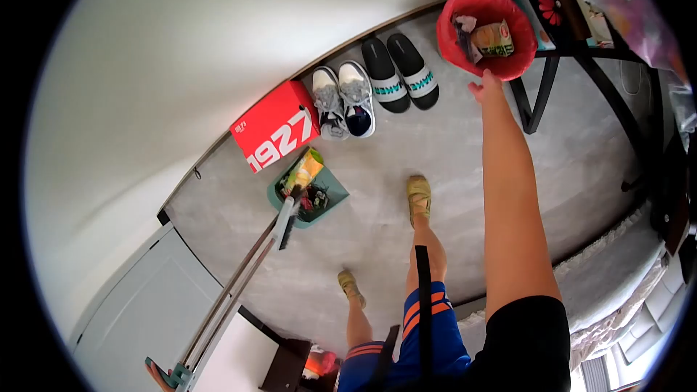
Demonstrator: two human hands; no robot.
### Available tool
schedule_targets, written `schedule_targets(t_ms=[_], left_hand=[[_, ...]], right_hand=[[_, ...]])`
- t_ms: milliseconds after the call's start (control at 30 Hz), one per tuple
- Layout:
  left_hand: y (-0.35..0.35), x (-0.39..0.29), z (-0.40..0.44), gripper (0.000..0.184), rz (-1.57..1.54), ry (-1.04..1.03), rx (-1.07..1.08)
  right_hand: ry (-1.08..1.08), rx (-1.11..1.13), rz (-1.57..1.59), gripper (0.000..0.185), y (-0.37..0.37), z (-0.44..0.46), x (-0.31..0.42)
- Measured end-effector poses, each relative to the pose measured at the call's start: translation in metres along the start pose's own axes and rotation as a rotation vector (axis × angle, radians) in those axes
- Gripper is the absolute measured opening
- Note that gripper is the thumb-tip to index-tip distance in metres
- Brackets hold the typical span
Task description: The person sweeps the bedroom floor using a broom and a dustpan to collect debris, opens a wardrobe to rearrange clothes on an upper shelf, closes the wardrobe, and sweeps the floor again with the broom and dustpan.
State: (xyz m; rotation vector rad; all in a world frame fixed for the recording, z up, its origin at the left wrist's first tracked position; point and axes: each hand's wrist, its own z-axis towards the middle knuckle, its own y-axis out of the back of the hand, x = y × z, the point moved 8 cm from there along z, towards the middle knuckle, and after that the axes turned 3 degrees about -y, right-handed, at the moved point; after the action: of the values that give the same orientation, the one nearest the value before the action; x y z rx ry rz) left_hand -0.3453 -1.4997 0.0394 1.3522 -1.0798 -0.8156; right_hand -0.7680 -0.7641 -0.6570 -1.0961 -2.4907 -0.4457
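Note:
At the lower left edge of the view, my left hand [158, 376] is closed around the upper ends of a broom and dustpan. Their long handles run side by side to a green dustpan [330, 207], which rests on the floor with a yellow wrapper [303, 168] and dark debris in it. The broom head [287, 223] leans over the pan's near edge. My right arm reaches far forward, and my right hand [487, 88] grips the near rim of a red trash bin [449, 43]. Inside the bin lie a printed food packet [494, 40] and other waste.
A red shoebox [276, 127], grey-white sneakers [343, 100] and black slides [399, 72] line the wall. Black furniture legs [539, 98] stand right of the bin. A grey-white door [149, 305] is at lower left, a bed [617, 279] at right.

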Motion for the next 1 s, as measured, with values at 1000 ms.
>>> schedule_targets(t_ms=[1000], left_hand=[[-0.007,0.05,-0.027,0.02,-0.094,-0.321,-0.495]], right_hand=[[-0.136,-0.302,0.191,0.02,0.413,-0.244,-0.452]])
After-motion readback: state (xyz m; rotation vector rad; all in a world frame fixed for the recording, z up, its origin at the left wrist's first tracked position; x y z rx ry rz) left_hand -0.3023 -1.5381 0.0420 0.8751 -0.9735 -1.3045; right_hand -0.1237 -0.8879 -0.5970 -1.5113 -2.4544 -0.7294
